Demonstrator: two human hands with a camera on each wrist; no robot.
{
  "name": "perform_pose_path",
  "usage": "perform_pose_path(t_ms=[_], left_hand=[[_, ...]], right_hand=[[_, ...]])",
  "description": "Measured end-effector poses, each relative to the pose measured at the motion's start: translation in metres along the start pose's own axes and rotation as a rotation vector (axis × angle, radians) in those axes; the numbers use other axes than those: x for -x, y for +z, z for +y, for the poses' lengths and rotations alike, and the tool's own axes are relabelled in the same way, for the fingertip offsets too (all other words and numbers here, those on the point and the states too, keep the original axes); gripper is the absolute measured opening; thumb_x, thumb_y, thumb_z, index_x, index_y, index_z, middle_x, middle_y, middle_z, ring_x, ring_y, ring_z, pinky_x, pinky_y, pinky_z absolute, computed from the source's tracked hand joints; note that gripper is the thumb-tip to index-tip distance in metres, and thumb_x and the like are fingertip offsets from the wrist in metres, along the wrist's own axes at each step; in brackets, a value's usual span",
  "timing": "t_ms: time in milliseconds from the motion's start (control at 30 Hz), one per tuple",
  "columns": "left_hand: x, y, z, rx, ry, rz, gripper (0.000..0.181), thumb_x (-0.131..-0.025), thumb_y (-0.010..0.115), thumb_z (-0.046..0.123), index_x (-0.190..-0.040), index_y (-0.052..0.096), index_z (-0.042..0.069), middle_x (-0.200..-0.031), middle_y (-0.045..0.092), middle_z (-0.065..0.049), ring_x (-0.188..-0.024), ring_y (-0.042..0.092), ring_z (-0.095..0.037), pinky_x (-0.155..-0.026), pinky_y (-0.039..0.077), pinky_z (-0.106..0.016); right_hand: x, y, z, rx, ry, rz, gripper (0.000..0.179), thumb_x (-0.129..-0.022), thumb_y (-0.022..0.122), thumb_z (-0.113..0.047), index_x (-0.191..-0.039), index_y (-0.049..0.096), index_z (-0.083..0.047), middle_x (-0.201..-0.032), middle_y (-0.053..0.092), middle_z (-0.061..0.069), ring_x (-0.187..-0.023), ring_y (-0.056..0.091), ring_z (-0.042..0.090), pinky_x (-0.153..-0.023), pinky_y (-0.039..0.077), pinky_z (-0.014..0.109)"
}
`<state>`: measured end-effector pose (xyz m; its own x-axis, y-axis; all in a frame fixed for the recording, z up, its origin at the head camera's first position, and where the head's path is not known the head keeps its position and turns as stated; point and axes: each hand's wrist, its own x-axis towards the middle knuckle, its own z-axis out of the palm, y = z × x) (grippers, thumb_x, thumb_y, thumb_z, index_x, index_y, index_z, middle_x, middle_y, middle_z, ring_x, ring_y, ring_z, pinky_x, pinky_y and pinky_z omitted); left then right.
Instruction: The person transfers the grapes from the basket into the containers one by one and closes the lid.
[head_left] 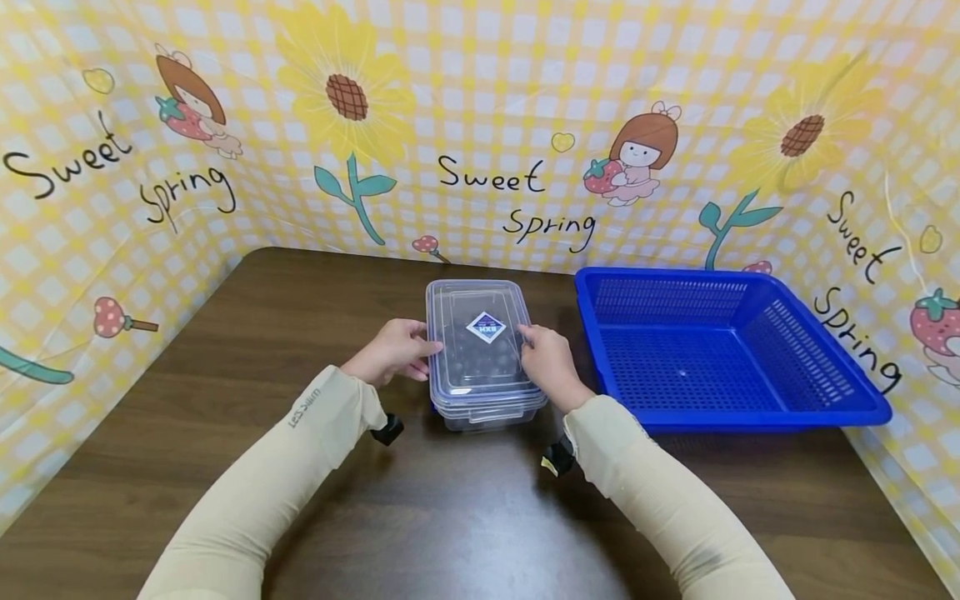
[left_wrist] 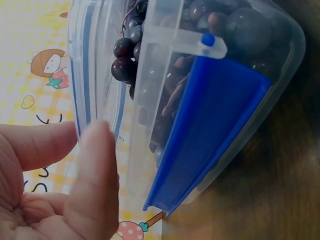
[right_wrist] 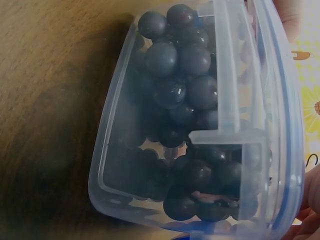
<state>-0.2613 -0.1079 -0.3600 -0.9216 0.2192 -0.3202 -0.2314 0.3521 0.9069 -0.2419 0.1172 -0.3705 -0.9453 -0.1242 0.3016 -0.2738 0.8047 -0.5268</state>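
Observation:
A clear plastic food box stands on the table, filled with dark grapes. Its transparent lid carries a diamond-shaped label and sits over the top. In the left wrist view a gap shows between lid and box rim, with grapes visible in it. My left hand pinches the lid's left edge between thumb and fingers. On the opposite side, my right hand holds the lid's right edge; some of its fingers are hidden. A blue latch hangs down along the box's side.
A blue plastic basket with perforated walls stands to the right of the box. The brown wooden table reaches back to a yellow checked cloth. Each wrist wears a small black camera mount.

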Motion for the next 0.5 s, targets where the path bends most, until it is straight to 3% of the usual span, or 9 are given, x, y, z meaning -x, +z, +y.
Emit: perform_pose_path(t_ms=[267, 500], left_hand=[[-0.0015, 0.0003, -0.0033, 0.001, -0.038, -0.003, 0.071, -0.095, 0.058, 0.007, -0.153, 0.017, 0.005, -0.087, 0.054, -0.014, -0.051, 0.056, -0.013, -0.052, 0.053, -0.024], [-0.0046, -0.0018, -0.0048, -0.002, -0.044, -0.020, 0.073, -0.096, 0.058, 0.008, -0.154, 0.015, 0.007, -0.089, 0.054, -0.014, -0.052, 0.057, -0.014, -0.053, 0.054, -0.025]], right_hand=[[-0.0013, -0.0007, -0.0001, -0.003, 0.030, -0.039, 0.035, -0.086, 0.052, 0.005, -0.118, 0.065, 0.005, -0.121, 0.061, 0.026, -0.115, 0.057, 0.037, -0.096, 0.044, 0.046], [-0.0018, 0.0005, -0.0015, 0.002, 0.052, -0.043, 0.034, -0.087, 0.053, 0.005, -0.120, 0.064, 0.005, -0.123, 0.059, 0.027, -0.116, 0.056, 0.037, -0.097, 0.044, 0.045]])
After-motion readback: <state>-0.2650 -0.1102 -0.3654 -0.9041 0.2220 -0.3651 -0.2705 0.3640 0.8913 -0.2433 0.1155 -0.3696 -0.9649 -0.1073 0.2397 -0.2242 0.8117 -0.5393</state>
